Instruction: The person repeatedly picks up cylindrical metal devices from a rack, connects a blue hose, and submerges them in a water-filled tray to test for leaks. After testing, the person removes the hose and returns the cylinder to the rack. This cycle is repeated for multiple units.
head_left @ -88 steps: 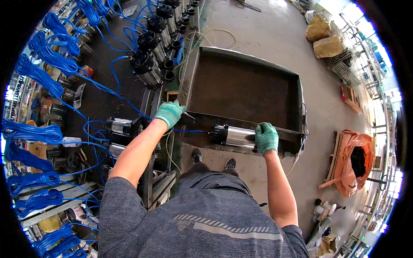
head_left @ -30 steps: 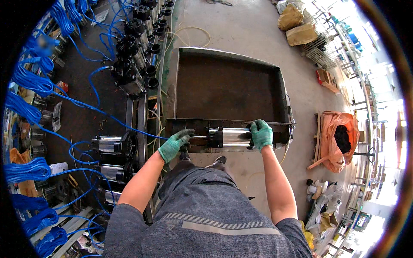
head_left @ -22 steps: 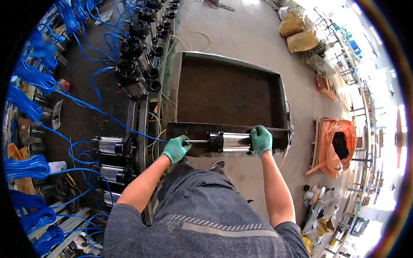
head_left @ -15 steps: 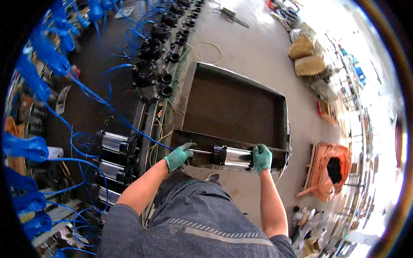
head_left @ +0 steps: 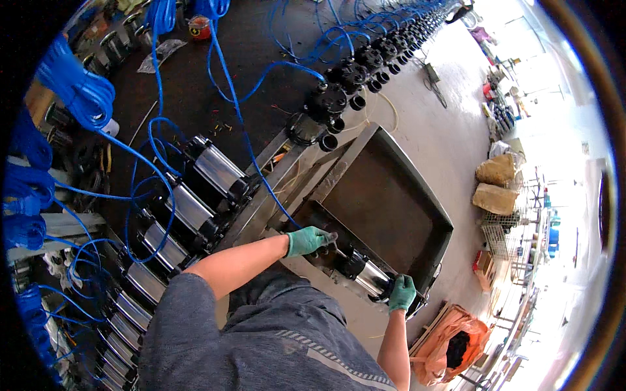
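Note:
A motor with a silver cylindrical body and black end caps point(head_left: 372, 276) lies across the near end of a dark metal tray point(head_left: 427, 189). My right hand point(head_left: 403, 293), in a green glove, grips its right end. My left hand point(head_left: 309, 241), gloved alike with darkened fingertips, closes at the motor's left side around the end of a thin metal shaft point(head_left: 337, 250). A blue cable point(head_left: 251, 150) runs down to this hand; where it ends is hidden behind the glove.
Similar silver motors point(head_left: 215, 166) lie in a row on my left. Black pump parts point(head_left: 329, 98) line a metal rail ahead. Coiled blue cables point(head_left: 75, 81) hang at far left. An orange sack point(head_left: 433, 365) and brown sacks point(head_left: 495, 197) sit on the right.
The view has swung left, showing more of the motor row. The motor now lies tilted in view, its right end lower. Both hands stay at its two ends.

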### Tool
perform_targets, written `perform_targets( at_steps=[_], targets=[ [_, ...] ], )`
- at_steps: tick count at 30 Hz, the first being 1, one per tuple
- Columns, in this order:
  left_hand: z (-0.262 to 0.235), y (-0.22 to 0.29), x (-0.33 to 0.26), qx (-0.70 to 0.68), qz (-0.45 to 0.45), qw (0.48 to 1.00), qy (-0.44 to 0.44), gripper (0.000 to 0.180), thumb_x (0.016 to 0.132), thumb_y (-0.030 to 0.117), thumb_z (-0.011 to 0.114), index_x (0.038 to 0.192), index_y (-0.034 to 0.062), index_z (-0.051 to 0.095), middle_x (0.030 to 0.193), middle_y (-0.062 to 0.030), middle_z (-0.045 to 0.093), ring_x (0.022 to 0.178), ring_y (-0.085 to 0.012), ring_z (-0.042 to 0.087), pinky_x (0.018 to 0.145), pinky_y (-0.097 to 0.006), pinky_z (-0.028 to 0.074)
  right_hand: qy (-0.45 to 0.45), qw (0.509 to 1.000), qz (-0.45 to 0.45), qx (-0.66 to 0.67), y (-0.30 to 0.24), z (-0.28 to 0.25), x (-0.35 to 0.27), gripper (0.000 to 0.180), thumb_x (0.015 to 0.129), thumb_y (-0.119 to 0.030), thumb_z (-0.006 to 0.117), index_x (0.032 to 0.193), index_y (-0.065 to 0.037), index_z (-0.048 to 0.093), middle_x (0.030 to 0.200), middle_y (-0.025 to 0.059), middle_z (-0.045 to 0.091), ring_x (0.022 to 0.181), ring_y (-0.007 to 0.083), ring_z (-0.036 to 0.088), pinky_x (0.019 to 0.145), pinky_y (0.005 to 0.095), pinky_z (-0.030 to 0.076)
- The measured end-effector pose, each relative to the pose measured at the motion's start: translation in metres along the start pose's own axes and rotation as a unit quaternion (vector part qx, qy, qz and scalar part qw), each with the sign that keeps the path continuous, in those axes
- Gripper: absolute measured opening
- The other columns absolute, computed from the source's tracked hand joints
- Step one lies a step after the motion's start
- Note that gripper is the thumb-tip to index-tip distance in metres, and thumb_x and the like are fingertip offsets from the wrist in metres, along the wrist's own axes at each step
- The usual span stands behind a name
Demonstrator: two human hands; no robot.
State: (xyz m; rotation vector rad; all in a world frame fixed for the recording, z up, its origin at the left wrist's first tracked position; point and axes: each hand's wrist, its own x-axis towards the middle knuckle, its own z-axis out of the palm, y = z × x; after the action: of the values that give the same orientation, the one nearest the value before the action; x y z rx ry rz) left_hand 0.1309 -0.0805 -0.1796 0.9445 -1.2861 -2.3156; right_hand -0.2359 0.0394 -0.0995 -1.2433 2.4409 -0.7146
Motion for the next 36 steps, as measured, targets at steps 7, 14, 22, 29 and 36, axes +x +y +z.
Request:
perform_targets(
  at_steps=[7,14,22,29,36],
  targets=[
    [-0.018,0.020,0.004,0.206,-0.026,0.978,-0.025,0.061,0.091,0.028,0.075,0.143,0.0040,0.054,0.102,-0.0117,0.072,0.092,-0.0229,0.069,0.076,-0.038,0.056,-0.003,0.999,-0.017,0.032,-0.005,0.000,0.000,0.018,0.096,-0.019,0.067,0.093,-0.002,0.070,0.078,0.0053,0.069,0.071,0.0134,0.057,0.068,0.0327,0.050],
    [-0.007,0.028,0.003,0.634,0.049,0.770,0.047,0.025,0.091,0.028,0.066,0.106,0.0076,0.070,0.092,-0.0205,0.074,0.091,-0.0419,0.071,0.075,-0.054,0.054,0.002,0.999,-0.045,-0.007,0.005,0.001,0.004,0.022,0.096,-0.022,0.067,0.094,0.000,0.070,0.078,0.0129,0.069,0.071,0.0190,0.060,0.071,0.0368,0.052],
    [-0.015,0.047,0.004,0.157,-0.226,0.961,-0.010,0.052,0.092,0.039,0.075,0.118,-0.0041,0.064,0.091,-0.0177,0.069,0.076,-0.0270,0.067,0.076,-0.041,0.056,0.012,0.999,-0.042,-0.003,0.021,0.003,0.003,0.016,0.097,-0.017,0.067,0.098,-0.001,0.071,0.080,0.0086,0.072,0.072,0.0121,0.061,0.071,0.0304,0.053],
    [-0.014,-0.005,0.011,0.539,0.305,0.776,0.121,0.029,0.087,0.017,0.076,0.108,0.0037,0.061,0.106,-0.0195,0.069,0.095,-0.0455,0.066,0.081,-0.049,0.055,0.019,0.999,-0.036,0.018,0.003,0.001,-0.001,0.014,0.093,-0.017,0.067,0.093,-0.004,0.071,0.089,0.0161,0.072,0.081,0.0347,0.069,0.076,0.0419,0.054],
    [-0.006,0.047,0.012,0.408,-0.065,0.907,0.078,0.066,0.095,0.062,0.059,0.115,-0.0004,0.066,0.103,-0.0214,0.074,0.084,-0.0310,0.072,0.067,-0.041,0.056,0.030,0.997,-0.039,-0.061,-0.017,-0.010,-0.002,0.020,0.093,-0.025,0.065,0.093,-0.006,0.072,0.095,0.0178,0.071,0.091,0.0398,0.068,0.082,0.0473,0.055]
  ],
)
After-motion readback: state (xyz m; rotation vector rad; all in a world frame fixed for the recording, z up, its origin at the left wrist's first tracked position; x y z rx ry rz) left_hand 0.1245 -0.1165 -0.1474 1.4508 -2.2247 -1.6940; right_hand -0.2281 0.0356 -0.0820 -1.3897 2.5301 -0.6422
